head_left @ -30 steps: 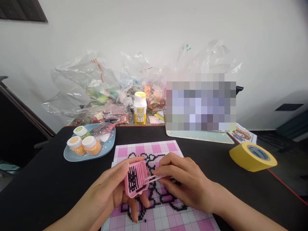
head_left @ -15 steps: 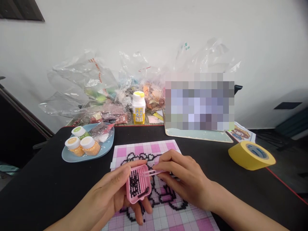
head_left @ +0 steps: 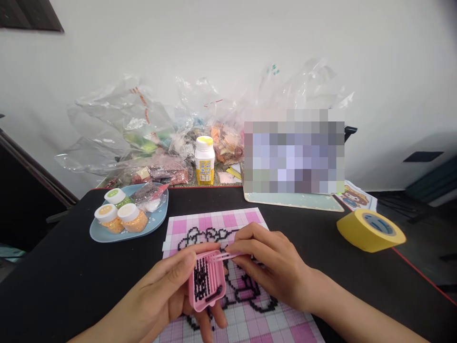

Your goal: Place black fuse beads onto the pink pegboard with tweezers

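Note:
A small pink ridged tray (head_left: pixel 215 274) rests in my left hand (head_left: pixel 173 281), gripped by its left side with thumb and fingers. Black beads (head_left: pixel 202 281) lie in the tray's grooves, mostly on the left, with a dark cluster at the lower right. My right hand (head_left: pixel 273 262) pinches pink tweezers (head_left: pixel 224 256), whose tips reach over the upper part of the tray. Whether the tips hold a bead is too small to tell. Beneath both hands lies a pink-and-white checked pegboard (head_left: pixel 289 328) bearing an outline of black beads (head_left: pixel 264 307), partly hidden by the hands and tray.
At the left, a blue plate (head_left: pixel 137 237) carries lidded jars (head_left: pixel 133 216) and a bag of dark beads. A white-and-yellow bottle (head_left: pixel 204 164) stands behind, before heaped plastic bags (head_left: pixel 143 119). To the right are a yellow tape roll (head_left: pixel 371 231) and a pixelated area above a pale board (head_left: pixel 293 201).
The tray has lowered slightly and tilted with my left hand. The tweezer tips now sit nearer its upper edge. My right hand has barely moved.

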Demonstrator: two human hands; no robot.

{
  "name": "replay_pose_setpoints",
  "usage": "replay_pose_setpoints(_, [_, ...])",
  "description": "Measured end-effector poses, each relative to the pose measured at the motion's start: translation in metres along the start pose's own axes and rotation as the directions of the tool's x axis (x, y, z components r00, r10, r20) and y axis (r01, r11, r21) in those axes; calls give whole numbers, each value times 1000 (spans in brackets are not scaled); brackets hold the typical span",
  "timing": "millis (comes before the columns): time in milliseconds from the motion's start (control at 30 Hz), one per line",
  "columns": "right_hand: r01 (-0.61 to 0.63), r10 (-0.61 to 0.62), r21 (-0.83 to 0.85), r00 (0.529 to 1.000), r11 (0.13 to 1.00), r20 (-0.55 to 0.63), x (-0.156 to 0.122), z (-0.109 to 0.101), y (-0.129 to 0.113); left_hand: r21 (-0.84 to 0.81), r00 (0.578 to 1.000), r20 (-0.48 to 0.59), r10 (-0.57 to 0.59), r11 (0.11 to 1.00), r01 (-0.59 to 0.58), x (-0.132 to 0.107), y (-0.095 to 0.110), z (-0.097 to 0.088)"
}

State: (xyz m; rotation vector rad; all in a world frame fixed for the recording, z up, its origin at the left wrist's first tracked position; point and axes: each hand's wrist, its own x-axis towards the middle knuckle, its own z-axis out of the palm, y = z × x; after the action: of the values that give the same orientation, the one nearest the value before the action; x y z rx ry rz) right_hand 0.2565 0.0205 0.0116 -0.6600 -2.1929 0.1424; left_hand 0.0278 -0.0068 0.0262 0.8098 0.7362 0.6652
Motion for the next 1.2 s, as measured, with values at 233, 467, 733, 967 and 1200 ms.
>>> replay_pose_setpoints(233, [-9,9,15,999,1000,-48,0,-6,0,2,995,-89,44,999,-44,2,9,4])
replay_pose_setpoints(467, [-45,45,12,999,999,-3,0,-7,3,-7,976,-211,51,999,-54,2,13,1])
replay_pose_setpoints(733, [-87,85,36,995,996,56,-3,-5,5,0,972,-225,59,998,-61,-1,15,4])
replay_pose_setpoints(967, [-100,97,23,990,995,106,-4,-4,6,-1,968,-234,94,995,-96,1,13,4])
replay_pose_setpoints(1200, [-108,101,30,978,994,182,-3,-4,5,-26,971,-220,93,995,-101,2,11,2])
